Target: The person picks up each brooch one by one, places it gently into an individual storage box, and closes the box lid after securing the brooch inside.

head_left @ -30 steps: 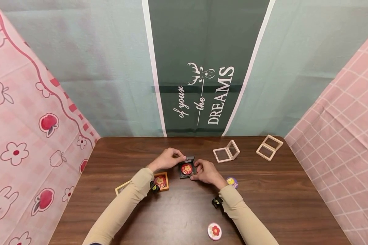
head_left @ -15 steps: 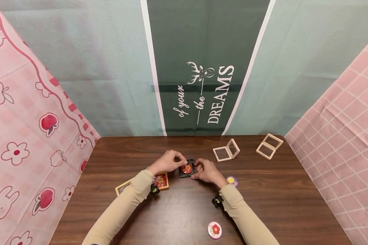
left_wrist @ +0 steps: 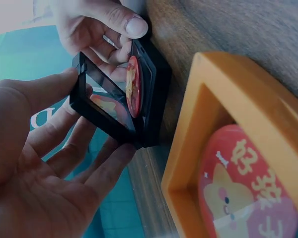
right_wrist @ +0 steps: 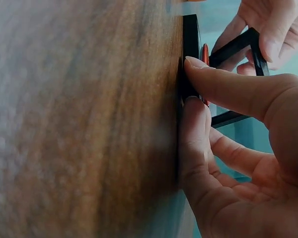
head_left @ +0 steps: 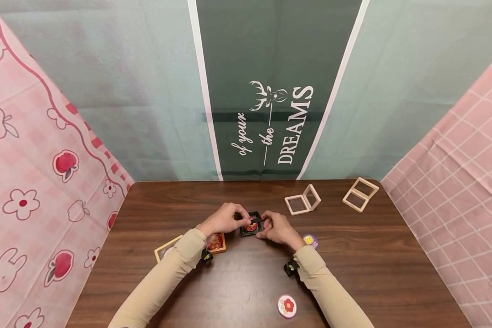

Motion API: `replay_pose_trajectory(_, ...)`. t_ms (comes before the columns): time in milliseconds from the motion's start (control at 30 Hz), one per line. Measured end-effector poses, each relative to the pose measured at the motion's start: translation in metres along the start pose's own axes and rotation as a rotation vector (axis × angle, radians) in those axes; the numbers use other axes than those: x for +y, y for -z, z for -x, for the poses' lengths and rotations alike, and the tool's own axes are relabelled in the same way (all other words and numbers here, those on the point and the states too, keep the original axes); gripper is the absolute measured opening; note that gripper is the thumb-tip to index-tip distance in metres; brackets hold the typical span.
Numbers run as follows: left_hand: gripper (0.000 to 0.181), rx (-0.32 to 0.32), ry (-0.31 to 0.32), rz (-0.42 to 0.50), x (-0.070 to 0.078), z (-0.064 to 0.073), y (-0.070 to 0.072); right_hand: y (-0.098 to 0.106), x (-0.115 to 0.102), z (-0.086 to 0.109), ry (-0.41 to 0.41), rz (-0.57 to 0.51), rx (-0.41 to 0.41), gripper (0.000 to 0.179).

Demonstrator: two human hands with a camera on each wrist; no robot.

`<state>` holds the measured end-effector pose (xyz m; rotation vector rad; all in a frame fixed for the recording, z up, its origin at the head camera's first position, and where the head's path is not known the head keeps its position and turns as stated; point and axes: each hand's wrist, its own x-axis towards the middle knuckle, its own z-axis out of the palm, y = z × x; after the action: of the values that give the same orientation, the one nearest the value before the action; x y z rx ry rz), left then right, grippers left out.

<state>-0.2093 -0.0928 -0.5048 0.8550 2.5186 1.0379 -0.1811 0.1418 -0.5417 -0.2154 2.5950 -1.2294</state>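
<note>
In the middle of the table stands a small black hinged display frame with a clear window in its lid. A red round badge with a yellow figure sits in its base. My left hand pinches the free edge of the lid, which is tilted partway over the badge. My right hand grips the base by its right side, thumb and fingers at the edge. Beside my left wrist lies an orange frame with a similar red badge inside.
Two pale hinged frames stand open at the back right. A yellow frame is partly hidden under my left forearm. A purple badge lies by my right wrist, and a white badge with a red flower lies nearer.
The black frame's lid has swung down towards me, from nearly upright to tilted over the badge, with my left hand following it. My right hand has stayed at the base.
</note>
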Motion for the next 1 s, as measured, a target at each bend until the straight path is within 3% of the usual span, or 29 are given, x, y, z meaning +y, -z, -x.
replay_pose_trajectory(367, 0.009, -0.021, -0.043, -0.045, -0.001, 0.002, -0.007, 0.001, -0.002, 0.002, 0.000, -0.007, -0.004, 0.048)
replay_pose_trajectory(633, 0.010, -0.003, -0.039, -0.114, 0.003, 0.002, -0.012, 0.000, 0.000, 0.002, 0.012, -0.005, 0.011, 0.045)
replay_pose_trajectory(833, 0.011, -0.012, 0.000, -0.160, 0.004, 0.003, -0.015, 0.000, 0.003, 0.002, 0.006, -0.009, 0.018, 0.043)
replay_pose_trajectory(1000, 0.011, -0.002, 0.000, -0.178, 0.004, 0.003, -0.017, 0.002, 0.005, 0.003, -0.002, -0.067, 0.003, 0.045)
